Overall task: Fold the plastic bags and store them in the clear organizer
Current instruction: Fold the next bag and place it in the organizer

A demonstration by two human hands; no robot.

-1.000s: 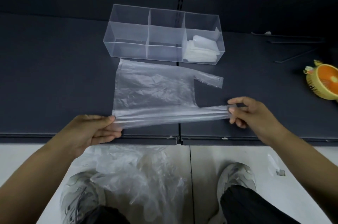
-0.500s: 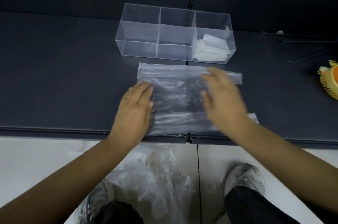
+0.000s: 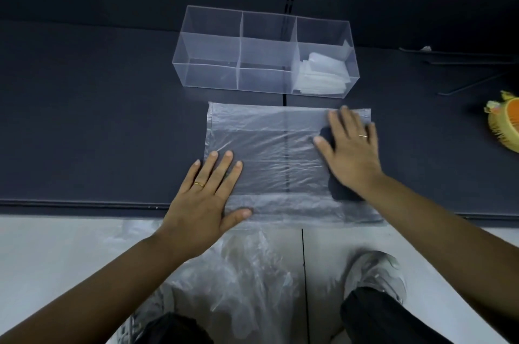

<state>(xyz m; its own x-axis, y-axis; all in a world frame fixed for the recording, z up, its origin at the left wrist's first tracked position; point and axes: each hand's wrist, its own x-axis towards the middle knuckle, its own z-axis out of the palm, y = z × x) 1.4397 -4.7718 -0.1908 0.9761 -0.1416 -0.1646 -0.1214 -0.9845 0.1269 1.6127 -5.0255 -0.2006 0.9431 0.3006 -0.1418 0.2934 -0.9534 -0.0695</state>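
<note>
- Two hands lie flat on one plastic bag (image 3: 266, 152) in the head view, the only view given. The left hand (image 3: 207, 197) presses its near left corner and the right hand (image 3: 351, 152) its far right end.
- Both sets of fingers (image 3: 223, 163) are straight and spread, pressing down and gripping nothing.
- That bag is spread out on the dark desk (image 3: 98, 119), just in front of the clear organizer (image 3: 213, 45). Its near edge lies at the desk's front lip.
- Three compartments sit side by side in the organizer. The right one holds folded bags (image 3: 320, 74), and the other two look empty.
- More loose bags (image 3: 238, 273) are heaped on the floor by a shoe (image 3: 376, 276). An orange object (image 3: 505, 124) sits well apart at the right edge.
- Likely step: smoothing the sheet before the next fold.
- Risk: thin film traps air, so a hurried fold could puff up and spring open.
- Risk: lifting both palms together may let the slick sheet slide off the front lip onto the floor heap.
- Risk: uneven pressure could skew the layers, giving a packet too wide for a compartment.
</note>
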